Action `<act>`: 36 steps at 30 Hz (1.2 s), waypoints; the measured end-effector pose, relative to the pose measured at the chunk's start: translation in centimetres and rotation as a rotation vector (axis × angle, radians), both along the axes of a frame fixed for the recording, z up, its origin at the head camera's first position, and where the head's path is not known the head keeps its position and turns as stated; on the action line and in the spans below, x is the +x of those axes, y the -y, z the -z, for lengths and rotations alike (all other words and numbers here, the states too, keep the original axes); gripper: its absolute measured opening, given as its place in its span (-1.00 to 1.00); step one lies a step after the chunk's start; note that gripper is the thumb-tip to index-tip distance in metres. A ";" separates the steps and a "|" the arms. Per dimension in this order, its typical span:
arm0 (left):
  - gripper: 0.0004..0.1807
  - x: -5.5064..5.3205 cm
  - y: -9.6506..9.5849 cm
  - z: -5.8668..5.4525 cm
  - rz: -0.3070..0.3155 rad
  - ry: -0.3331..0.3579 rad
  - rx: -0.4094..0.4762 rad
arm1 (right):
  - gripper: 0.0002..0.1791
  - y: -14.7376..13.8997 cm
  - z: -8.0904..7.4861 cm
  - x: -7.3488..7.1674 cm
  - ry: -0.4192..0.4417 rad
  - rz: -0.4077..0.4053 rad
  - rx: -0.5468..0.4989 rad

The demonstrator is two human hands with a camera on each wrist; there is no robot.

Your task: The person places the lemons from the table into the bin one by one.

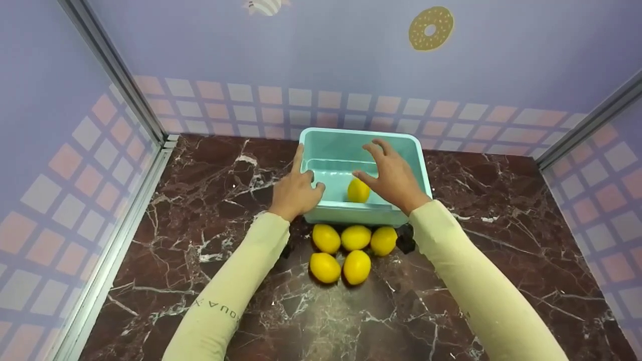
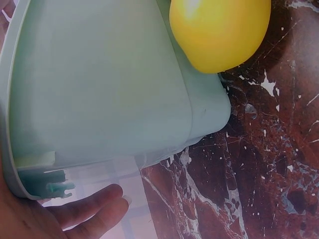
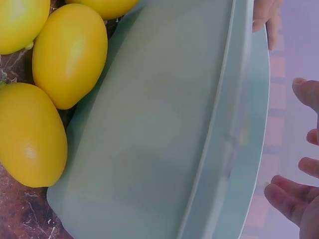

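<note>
A pale green plastic bin (image 1: 363, 213) stands on the marbled tabletop. My left hand (image 1: 297, 194) holds its left front corner, with fingers on both sides of the rim; the left wrist view shows fingers (image 2: 97, 211) stretched outside the wall. One lemon (image 1: 358, 191) lies inside the bin. Over that lemon hovers my right hand (image 1: 396, 179), fingers spread and gripping nothing; its thumb tip is close to the lemon, contact unclear. In front of the bin lie several more lemons (image 1: 356, 267), three in a row by the wall and two nearer me.
Behind the bin rises a purple wall (image 1: 341, 60) with pink and white squares. Metal-framed side panels (image 1: 115, 75) flank the dark red marbled tabletop (image 1: 210, 215). Small black objects (image 1: 406, 238), partly hidden, sit near my wrists.
</note>
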State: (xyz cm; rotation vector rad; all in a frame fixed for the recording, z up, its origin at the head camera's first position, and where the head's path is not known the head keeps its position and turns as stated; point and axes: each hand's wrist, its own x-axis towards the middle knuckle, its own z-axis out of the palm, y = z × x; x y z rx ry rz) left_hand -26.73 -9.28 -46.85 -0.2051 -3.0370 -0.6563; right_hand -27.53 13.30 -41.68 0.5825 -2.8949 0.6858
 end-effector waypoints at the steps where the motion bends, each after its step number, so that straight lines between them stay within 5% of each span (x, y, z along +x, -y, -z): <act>1: -0.58 0.0 0.0 0.0 0.000 0.001 0.002 | -0.30 0.0 0.0 0.0 -0.006 -0.003 -0.001; 36: -0.56 0.0 0.0 -0.1 0.015 -0.001 0.002 | -0.46 -1.6 0.0 0.5 -0.038 0.032 -0.100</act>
